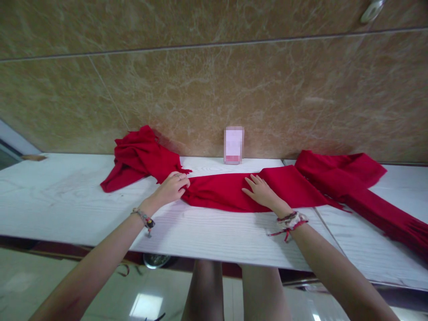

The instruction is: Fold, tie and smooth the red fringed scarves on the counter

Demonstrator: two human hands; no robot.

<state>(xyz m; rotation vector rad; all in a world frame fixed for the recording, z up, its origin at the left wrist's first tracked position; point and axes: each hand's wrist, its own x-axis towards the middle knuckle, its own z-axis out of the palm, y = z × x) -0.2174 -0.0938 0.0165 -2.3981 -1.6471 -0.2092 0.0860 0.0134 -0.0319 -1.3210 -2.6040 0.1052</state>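
Observation:
A red scarf (220,191) lies stretched sideways across the white tabletop (207,232), with some wrinkles toward its left end. My left hand (174,186) has its fingers curled in on that left end, pinching the cloth. On the scarf's middle, my right hand (262,191) rests palm down with fingers spread. Beyond my left hand, a crumpled heap of red fringed cloth (140,154) lies against the wall. To the right, another red fringed scarf (354,183) is loosely folded and touches the stretched scarf; its fringed end runs toward the table's front right.
A pixelated upright card or phone (234,145) leans on the brown marbled wall (214,93) behind the scarf. A seam between boards runs across the table at right. My legs (207,294) are under the front edge, near a round glassy object (156,260).

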